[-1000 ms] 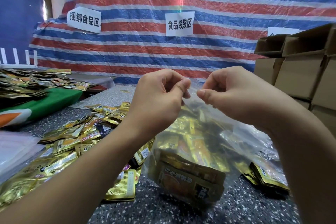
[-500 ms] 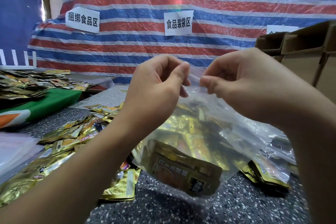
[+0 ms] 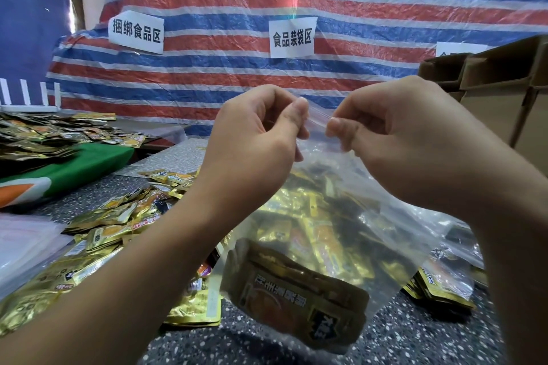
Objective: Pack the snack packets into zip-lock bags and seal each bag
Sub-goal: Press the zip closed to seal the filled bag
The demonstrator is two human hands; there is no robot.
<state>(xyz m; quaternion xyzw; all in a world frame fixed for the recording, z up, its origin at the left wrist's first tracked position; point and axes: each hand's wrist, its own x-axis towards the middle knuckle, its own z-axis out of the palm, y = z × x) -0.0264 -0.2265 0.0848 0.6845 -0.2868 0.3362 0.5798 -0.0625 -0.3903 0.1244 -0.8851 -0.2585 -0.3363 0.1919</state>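
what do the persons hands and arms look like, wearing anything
Both arms are bare from the bottom edge of the picture up to the wrists: no sleeves show. The left hand and right hand wear no gloves, and no rings, watch or bracelet can be seen. The thumbnails that show are short and unpainted.

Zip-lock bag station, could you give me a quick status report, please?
Left hand and right hand both pinch the zip-lock bag top edge. Bag raised, snack packets inside. Nothing in the way.

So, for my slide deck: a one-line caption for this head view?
Both hands, left and right, pinch the top of a clear bag of gold packets held above the table.
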